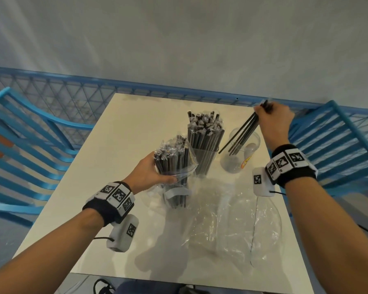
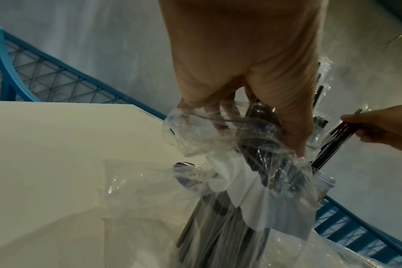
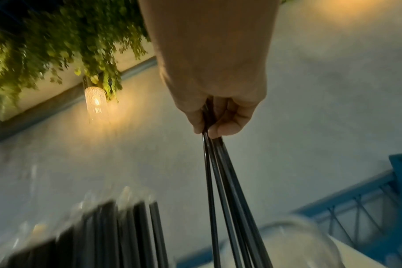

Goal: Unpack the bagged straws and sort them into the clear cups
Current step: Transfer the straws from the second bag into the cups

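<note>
My left hand [image 1: 151, 172] grips an upright clear bag of wrapped black straws [image 1: 172, 164] near the table's middle; the same bag of straws [image 2: 262, 150] shows under my fingers [image 2: 294, 130] in the left wrist view. Behind it a clear cup [image 1: 205, 160] stands packed with black straws. My right hand [image 1: 272, 117] pinches a small bunch of black straws [image 1: 242, 132] by their tops, their lower ends fanned out over an empty clear cup [image 1: 240, 151] at the right. In the right wrist view that bunch of straws [image 3: 227, 190] hangs down from my fingers [image 3: 220, 125] over the cup's rim [image 3: 294, 228].
Crumpled clear plastic wrap [image 1: 232, 225] lies across the near right of the white table [image 1: 119, 132]. Blue slatted chairs stand at the left [image 1: 30, 145] and right [image 1: 336, 145]. A blue mesh railing [image 1: 94, 96] runs behind the table's far edge.
</note>
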A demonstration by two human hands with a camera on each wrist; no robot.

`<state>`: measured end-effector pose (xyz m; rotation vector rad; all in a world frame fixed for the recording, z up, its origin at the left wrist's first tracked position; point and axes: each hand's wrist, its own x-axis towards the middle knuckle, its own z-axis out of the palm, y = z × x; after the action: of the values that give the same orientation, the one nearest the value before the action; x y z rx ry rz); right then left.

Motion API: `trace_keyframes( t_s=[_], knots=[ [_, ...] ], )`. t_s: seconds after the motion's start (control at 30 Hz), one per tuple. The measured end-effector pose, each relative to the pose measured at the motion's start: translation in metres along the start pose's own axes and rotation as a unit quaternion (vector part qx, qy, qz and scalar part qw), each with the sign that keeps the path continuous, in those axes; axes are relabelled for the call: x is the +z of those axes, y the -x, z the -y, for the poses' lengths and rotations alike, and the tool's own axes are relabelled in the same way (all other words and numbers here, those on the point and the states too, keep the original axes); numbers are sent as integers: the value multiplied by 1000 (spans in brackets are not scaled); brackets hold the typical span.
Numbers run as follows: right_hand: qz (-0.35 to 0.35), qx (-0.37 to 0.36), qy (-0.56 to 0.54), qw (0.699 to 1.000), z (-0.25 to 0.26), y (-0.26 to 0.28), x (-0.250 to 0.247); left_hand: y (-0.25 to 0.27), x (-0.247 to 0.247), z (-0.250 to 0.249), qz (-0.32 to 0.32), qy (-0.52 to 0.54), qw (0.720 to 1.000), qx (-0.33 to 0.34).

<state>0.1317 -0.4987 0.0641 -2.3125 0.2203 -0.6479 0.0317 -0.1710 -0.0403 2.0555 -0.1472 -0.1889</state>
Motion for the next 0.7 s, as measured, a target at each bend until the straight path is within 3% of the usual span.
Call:
trace_keyframes(
  t_s=[0.3, 0.47, 0.7],
  knots=[
    [-127, -82, 12, 988, 48, -53, -83, 1, 3, 1, -14, 15, 1000, 2],
    [-27, -34, 55, 998, 19, -27, -31, 2, 3, -1, -12, 11, 1000, 1],
    [139, 117, 15, 983, -33, 4, 28, 2, 4, -1, -9, 8, 1000, -14]
  ],
)
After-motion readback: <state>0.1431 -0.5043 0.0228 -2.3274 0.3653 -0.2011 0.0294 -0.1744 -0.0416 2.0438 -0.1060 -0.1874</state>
